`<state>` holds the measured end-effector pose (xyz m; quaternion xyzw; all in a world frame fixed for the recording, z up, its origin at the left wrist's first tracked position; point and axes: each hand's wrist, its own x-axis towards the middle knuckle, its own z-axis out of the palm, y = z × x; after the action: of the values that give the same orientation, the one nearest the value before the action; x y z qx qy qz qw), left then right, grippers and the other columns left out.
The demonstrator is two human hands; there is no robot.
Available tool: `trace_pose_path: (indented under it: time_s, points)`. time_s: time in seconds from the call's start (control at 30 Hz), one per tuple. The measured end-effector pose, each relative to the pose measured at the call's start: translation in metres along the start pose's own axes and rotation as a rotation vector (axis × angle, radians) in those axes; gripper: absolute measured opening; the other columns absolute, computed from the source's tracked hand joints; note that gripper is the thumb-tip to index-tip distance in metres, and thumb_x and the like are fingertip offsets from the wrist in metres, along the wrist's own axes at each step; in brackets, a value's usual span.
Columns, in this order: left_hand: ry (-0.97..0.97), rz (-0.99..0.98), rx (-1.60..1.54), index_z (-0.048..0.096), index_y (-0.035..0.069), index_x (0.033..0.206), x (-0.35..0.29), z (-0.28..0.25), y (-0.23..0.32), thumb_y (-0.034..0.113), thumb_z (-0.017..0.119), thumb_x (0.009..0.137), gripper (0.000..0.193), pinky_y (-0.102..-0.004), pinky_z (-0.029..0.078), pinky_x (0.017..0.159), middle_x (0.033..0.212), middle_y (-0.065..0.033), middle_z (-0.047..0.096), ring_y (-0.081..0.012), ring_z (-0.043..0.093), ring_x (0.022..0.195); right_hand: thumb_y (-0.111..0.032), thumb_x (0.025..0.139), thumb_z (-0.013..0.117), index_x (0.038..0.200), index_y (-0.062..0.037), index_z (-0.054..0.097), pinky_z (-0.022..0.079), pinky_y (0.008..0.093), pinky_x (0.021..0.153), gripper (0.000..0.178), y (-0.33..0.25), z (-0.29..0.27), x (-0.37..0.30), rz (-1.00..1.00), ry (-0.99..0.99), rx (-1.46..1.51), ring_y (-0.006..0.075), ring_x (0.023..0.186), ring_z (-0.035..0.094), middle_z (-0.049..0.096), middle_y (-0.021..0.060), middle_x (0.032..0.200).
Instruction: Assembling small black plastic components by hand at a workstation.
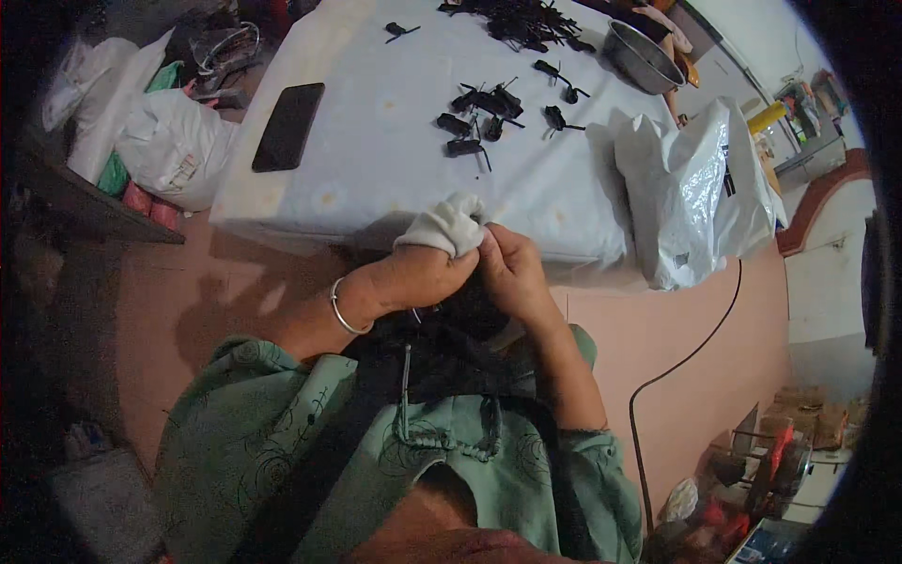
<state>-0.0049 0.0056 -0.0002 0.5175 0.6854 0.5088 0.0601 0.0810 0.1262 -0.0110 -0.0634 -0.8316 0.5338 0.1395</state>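
Note:
Just before the table's near edge, my two hands meet. A bunched white cloth (449,227) is wrapped over the fingers of my left hand (421,277), which is closed with its thumb pressed inward. The thumb and fingers of my right hand (512,268) pinch together against the cloth's right side. Whatever lies between the fingertips is too small or hidden to make out. Beyond my hands, several small black parts (489,101) with short thin leads lie loosely grouped on the table (376,160). A bigger heap of black parts (526,21) sits at the far edge.
A black phone (288,128) lies at the table's left. At the right edge hangs a white plastic bag (672,202), with a metal bowl (645,58) behind it. White sacks (178,146) fill the left side. A dark cable (672,376) crosses the floor at right.

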Motion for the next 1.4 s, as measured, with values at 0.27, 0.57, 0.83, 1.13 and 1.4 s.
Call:
trace_pose_path:
  time_s: [0.27,0.57,0.83,1.13,1.4]
  points:
    - [-0.166,-0.108,0.176,0.052,0.001,0.099,0.004,-0.024,0.005,0.013,0.051,0.079,0.023,-0.0399,0.043,0.071,0.087,-0.0193,0.055,-0.0364,0.052,0.082,-0.025,0.089,0.048,0.078,0.0007,0.054,0.037,0.0244,0.049,0.028,0.002,-0.022,0.021,0.352,-0.194,-0.006,0.0065,0.056,0.041,0.046,-0.0055,0.060]
    - [0.058,0.039,0.177,0.057,0.001,0.096,0.008,-0.032,-0.024,0.011,0.051,0.082,0.019,-0.0331,0.044,0.074,0.092,-0.0167,0.058,-0.0299,0.056,0.083,-0.026,0.080,0.055,0.081,-0.0029,0.057,0.044,0.0428,0.056,0.023,0.035,-0.021,0.079,-0.060,0.299,-0.847,0.0368,0.064,0.056,0.057,0.0190,0.068]
    - [-0.175,0.247,0.246,0.058,-0.001,0.091,0.034,-0.049,0.011,0.000,0.048,0.065,0.028,-0.0353,0.046,0.069,0.085,-0.0184,0.058,-0.0324,0.057,0.076,-0.010,0.081,0.055,0.078,-0.0011,0.054,0.039,0.0266,0.050,0.009,-0.008,-0.052,0.025,-0.062,0.134,-0.397,0.0114,0.053,0.048,0.051,0.0055,0.057]
    - [-0.168,-0.023,-0.628,0.055,0.001,0.098,0.006,-0.021,0.027,0.010,0.059,0.079,0.022,-0.0284,0.045,0.077,0.089,-0.0066,0.060,-0.0180,0.057,0.084,-0.008,0.086,0.050,0.082,-0.0001,0.054,0.035,0.0183,0.057,0.010,-0.013,-0.040,-0.006,0.135,-0.094,0.262,0.0026,0.065,0.041,0.049,-0.0051,0.069]
    - [0.146,-0.169,-0.497,0.053,0.000,0.104,0.006,0.005,0.006,0.006,0.055,0.082,0.023,-0.0227,0.046,0.071,0.090,-0.0026,0.057,-0.0079,0.052,0.082,-0.012,0.073,0.066,0.082,-0.0026,0.052,0.041,0.0329,0.047,0.019,-0.032,-0.006,-0.017,-0.588,0.360,-0.566,0.0258,0.050,0.052,0.055,0.0126,0.067]
